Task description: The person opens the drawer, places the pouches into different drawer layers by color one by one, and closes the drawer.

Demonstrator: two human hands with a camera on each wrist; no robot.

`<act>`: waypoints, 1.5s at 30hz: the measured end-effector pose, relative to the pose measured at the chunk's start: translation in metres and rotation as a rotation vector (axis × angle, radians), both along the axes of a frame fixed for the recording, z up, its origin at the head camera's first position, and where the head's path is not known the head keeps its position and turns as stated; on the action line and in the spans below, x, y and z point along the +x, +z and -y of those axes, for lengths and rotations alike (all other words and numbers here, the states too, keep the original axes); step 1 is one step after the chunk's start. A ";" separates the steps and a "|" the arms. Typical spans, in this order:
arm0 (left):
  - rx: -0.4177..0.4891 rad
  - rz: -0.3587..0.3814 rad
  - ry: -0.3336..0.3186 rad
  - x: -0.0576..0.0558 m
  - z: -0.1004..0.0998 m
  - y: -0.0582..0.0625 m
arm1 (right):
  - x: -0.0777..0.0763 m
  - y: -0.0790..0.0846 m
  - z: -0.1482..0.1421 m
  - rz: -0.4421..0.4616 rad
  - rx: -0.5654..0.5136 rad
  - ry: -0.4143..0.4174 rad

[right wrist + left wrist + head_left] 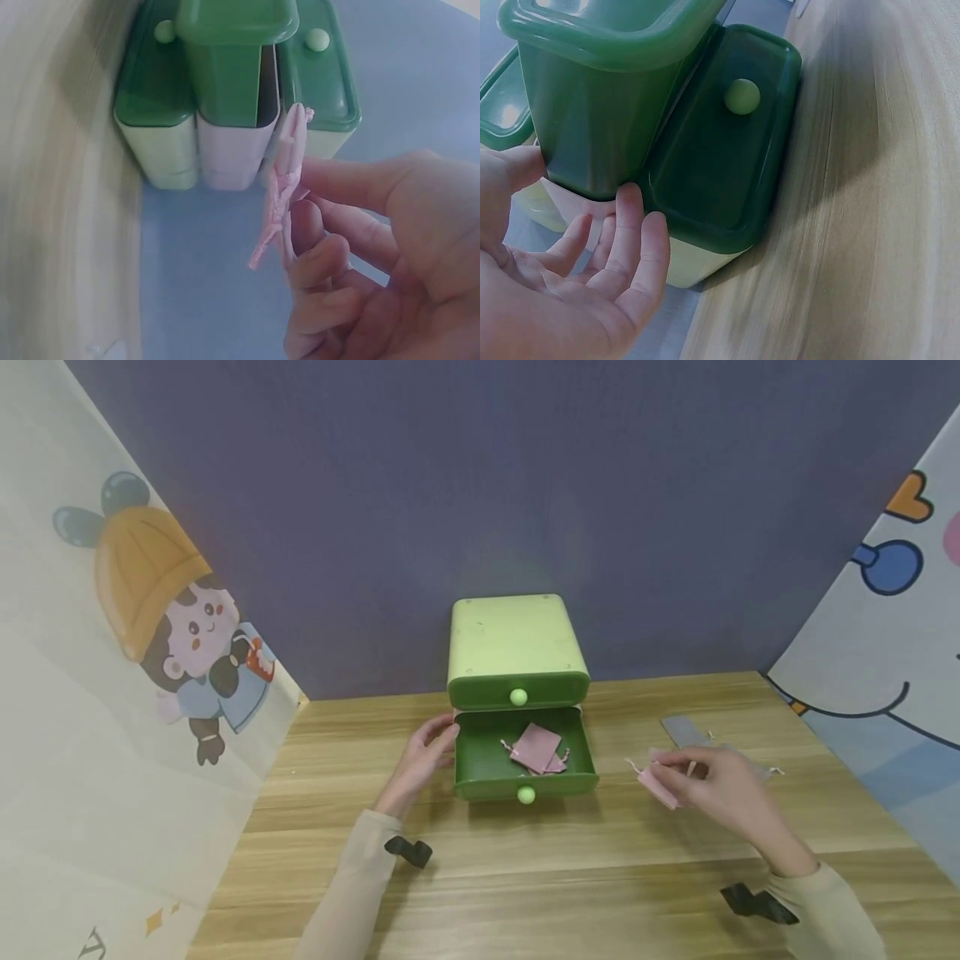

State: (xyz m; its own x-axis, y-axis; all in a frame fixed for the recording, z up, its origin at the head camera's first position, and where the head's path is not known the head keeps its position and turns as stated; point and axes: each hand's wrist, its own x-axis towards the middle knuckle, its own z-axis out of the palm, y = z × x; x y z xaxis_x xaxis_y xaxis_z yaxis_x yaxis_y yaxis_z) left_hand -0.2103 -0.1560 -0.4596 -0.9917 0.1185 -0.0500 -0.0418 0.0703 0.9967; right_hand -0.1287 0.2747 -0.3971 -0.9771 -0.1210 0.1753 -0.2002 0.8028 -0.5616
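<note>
A small light-green cabinet (517, 635) with dark green drawers stands against the back wall. Its middle drawer (480, 790) is pulled out, and several pink drawstring pouches (537, 747) lie inside. At the drawer's left side is my left hand (418, 762); in the left wrist view its thumb and loosely extended fingers (654, 251) touch the drawer's side without curling round it. My right hand (723, 793), over the table right of the cabinet, pinches a pink drawstring pouch (281, 187) between thumb and fingers, its cord hanging free.
Grey pouches (681, 731) lie on the wooden table (525, 885) near and partly behind my right hand. A dark blue wall (375, 527) rises behind the cabinet; cartoon-printed panels flank the table on both sides. A round knob (527, 795) juts from the open drawer.
</note>
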 end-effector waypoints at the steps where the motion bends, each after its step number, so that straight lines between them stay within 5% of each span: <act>1: 0.001 0.000 0.000 0.000 0.000 0.000 | -0.001 0.002 0.003 0.000 -0.009 0.003; 18: -0.015 0.009 0.005 0.000 0.002 0.002 | -0.014 0.015 0.043 -0.116 -0.100 0.105; 32: -0.007 -0.005 0.017 0.000 0.002 0.002 | -0.026 0.025 0.069 -0.016 -0.174 0.117; 45: 0.003 -0.005 0.016 -0.001 0.000 0.000 | -0.041 0.024 0.080 -0.040 -0.209 0.141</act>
